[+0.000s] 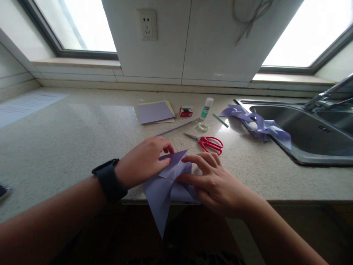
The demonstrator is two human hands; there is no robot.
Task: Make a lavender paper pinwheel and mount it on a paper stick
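A light purple paper pinwheel (160,198), cut into pointed flaps, lies at the counter's front edge, and one tip hangs over it. My left hand (143,160), with a dark watch on its wrist, grips the pinwheel's upper left side, its thumb on top and its other fingers curled. From the right, my right hand (212,180) holds the paper. Its thumb rests near the middle and its index finger near the upper flap, while the remaining fingers are bent. The red-handled scissors (211,143) lie just beyond my right hand.
Behind the hands are a purple stick (176,128), a tape roll (203,127), a glue stick (206,108), a small red box (185,111), stacked paper sheets (154,112) and a green strip (220,120). Other purple pinwheels (271,127) overlap the rim of the sink (295,158).
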